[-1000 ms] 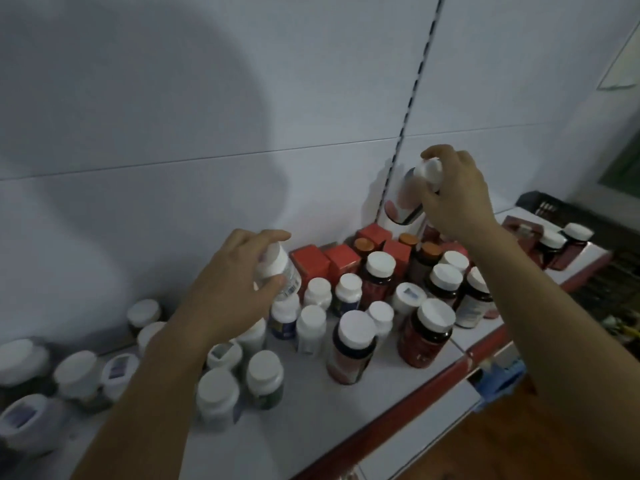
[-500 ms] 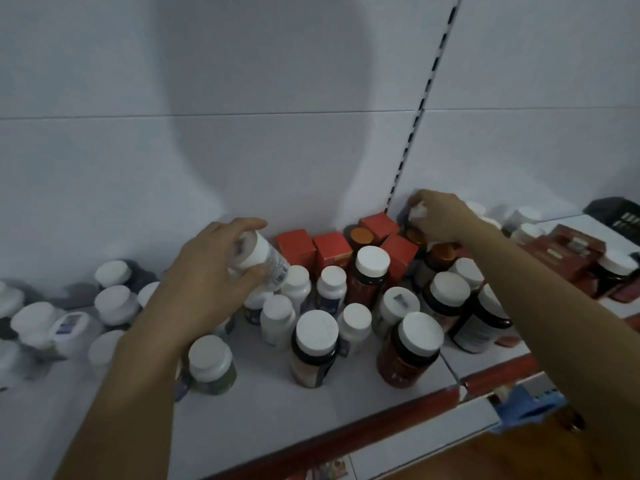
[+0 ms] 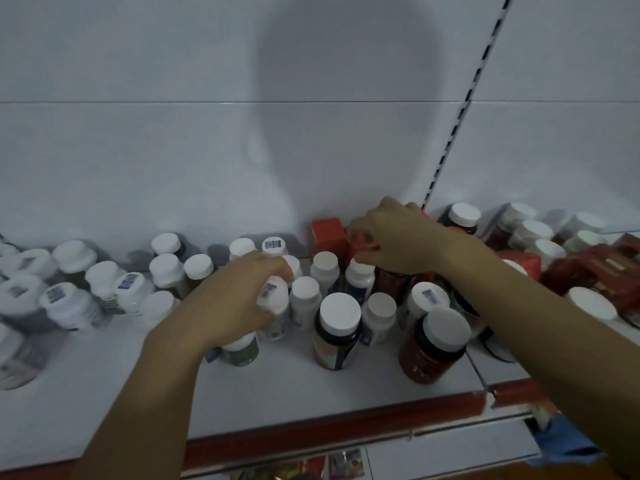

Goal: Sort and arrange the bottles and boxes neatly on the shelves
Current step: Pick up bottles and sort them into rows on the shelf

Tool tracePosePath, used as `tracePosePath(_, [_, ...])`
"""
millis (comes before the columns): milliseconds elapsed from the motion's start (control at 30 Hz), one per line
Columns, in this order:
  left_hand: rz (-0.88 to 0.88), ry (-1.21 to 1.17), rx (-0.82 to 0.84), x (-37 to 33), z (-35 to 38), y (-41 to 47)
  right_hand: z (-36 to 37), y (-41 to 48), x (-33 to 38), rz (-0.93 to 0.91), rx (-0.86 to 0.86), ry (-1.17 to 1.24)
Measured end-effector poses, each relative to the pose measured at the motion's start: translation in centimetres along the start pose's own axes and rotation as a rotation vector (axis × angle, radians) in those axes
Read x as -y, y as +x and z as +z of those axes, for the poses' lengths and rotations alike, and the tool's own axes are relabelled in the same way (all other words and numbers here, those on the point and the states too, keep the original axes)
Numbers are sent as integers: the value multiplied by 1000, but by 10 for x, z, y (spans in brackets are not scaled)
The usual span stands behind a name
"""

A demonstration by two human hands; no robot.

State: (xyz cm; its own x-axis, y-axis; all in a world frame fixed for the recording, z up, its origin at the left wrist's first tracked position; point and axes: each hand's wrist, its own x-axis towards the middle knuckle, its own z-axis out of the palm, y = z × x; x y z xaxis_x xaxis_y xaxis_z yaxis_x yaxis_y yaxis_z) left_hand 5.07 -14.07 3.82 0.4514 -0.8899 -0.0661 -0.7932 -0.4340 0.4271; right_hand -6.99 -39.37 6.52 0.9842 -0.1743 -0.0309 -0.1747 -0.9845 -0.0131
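— Nearest the camera?
— Red front edge of the shelf (image 3: 329, 434), with both bare forearms crossing over it.
— Just past that?
— Two big dark jars (image 3: 434, 344) with white lids, standing upright under the right forearm.
— And on the left?
— Left hand (image 3: 232, 299), reaching in from lower left, knuckles up. Fingers and thumb curled round a small white-capped bottle (image 3: 276, 296) with a barcode sticker on its cap. Tilted, down among the other white-capped bottles in mid-shelf.
— Farther back?
— Right hand (image 3: 398, 237), stretched in from the right, wrist level, fingers bent leftward. Pinching the top of a red box (image 3: 363, 241) between fingertips and thumb, by the look of it.
— Placed where?
— At the very back, against the white back panel (image 3: 207, 168), touching another red box (image 3: 327, 235) on its left.
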Motion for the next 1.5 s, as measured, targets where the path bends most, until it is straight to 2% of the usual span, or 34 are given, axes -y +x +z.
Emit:
tracePosePath(67, [7, 12, 19, 1, 2, 3, 11, 0, 8, 15, 13, -149])
tracePosePath(133, [47, -25, -46, -3, -1, 10, 17, 0, 12, 20, -33, -238])
tracePosePath(233, [82, 7, -182, -21, -3, 40, 18, -1, 11, 5, -14, -200])
tracePosePath(333, [-7, 73, -152, -37, 7, 77, 22, -5, 14, 18, 68, -233])
tracePosePath(433, [-77, 124, -126, -42, 26, 94, 27, -11, 15, 47, 52, -292])
tracePosePath(567, [-75, 49, -218, -33, 31, 90, 5, -18, 2, 126, -16, -199])
tracePosePath(667, [-60, -250, -345, -13, -5, 69, -22, -16, 5, 118, -105, -70])
tracePosePath(767, [-39, -308, -497, 13, -51, 29, -41, -5, 28, 35, -234, 172])
tracePosePath(900, [-103, -260, -606, 62, -85, -34, -50, 24, 77, -84, -335, 292])
tracePosePath(1200, [-334, -217, -775, 204, -136, -169, -54, 125, 235, -313, -359, 379])
tracePosePath(1500, [-491, -171, -718, 368, -146, -308, -27, 232, 465, -539, -265, 529])
